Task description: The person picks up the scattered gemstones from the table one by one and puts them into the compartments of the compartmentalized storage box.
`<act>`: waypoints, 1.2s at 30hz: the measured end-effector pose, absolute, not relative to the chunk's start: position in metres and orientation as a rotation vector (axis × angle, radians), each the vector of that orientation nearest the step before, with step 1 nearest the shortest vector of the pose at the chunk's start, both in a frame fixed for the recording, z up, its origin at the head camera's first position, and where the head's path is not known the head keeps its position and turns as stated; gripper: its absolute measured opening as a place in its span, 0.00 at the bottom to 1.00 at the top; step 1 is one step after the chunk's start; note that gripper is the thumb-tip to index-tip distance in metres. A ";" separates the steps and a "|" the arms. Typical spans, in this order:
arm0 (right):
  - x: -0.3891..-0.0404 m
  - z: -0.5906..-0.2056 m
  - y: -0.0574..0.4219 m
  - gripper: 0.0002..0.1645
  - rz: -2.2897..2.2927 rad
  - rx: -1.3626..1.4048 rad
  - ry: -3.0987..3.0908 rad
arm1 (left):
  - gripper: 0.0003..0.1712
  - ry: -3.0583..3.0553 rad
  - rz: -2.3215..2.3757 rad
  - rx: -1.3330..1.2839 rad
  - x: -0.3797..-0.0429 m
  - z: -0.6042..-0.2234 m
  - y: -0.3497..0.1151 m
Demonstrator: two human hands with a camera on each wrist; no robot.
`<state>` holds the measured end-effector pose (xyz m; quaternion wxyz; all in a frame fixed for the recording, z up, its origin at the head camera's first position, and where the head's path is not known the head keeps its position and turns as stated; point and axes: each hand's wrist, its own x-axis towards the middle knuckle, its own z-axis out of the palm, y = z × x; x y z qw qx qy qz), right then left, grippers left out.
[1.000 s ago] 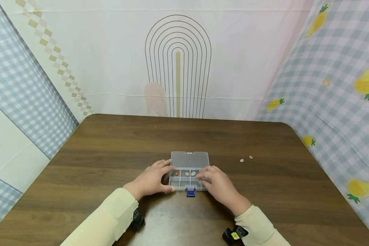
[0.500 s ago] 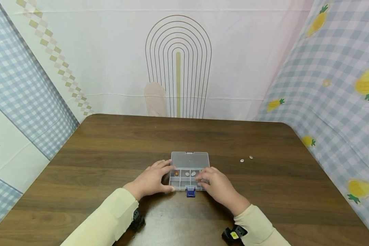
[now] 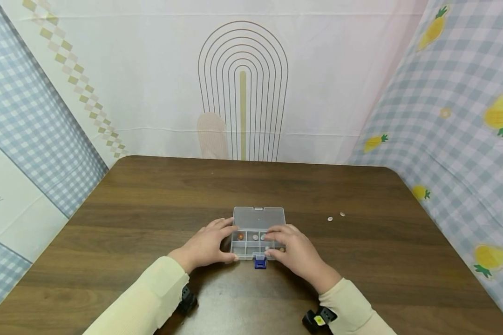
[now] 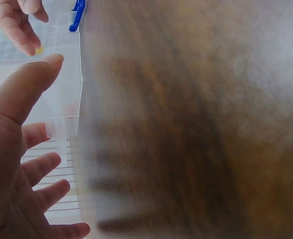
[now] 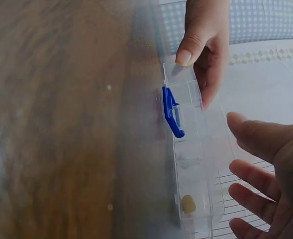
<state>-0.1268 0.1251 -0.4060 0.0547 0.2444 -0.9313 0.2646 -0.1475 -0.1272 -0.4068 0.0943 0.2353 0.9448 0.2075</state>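
Observation:
A clear plastic compartment box (image 3: 246,251) lies on the table with its lid (image 3: 258,218) raised at the back and a blue latch (image 3: 260,263) at the front. The left hand (image 3: 205,242) holds its left end, thumb at the front corner and fingers at the side. Over the right compartments hovers the right hand (image 3: 297,249), thumb and fingers apart, nothing between them. A yellowish lump (image 5: 188,204) sits in a compartment near it. An orange-brown piece (image 3: 241,236) and a white piece (image 3: 255,237) lie in back compartments; the right hand partly hides others.
Two small white pieces, one nearer (image 3: 329,218) and one farther (image 3: 342,214), lie on the brown wooden table (image 3: 172,186) to the right of the box. Patterned cloth (image 3: 318,83) hangs behind and at both sides. Both wrists wear black cameras.
The right hand's thumb and fingertips, close together before, have spread apart over the box. A yellowish-brown piece now shows beside the right thumb. The left hand and the box have stayed put.

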 end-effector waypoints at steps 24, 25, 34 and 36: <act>-0.141 -0.403 0.159 0.26 0.823 0.688 -2.696 | 0.43 2.796 0.622 0.696 -0.147 -0.409 -0.127; -0.141 -0.403 0.161 0.26 0.832 0.675 -2.695 | 0.43 2.797 0.622 0.697 -0.147 -0.409 -0.127; -0.150 -0.407 0.173 0.26 0.889 0.588 -2.711 | 0.43 2.805 0.620 0.699 -0.148 -0.410 -0.127; -0.151 -0.408 0.176 0.26 0.893 0.576 -2.717 | 0.43 2.808 0.620 0.701 -0.148 -0.410 -0.127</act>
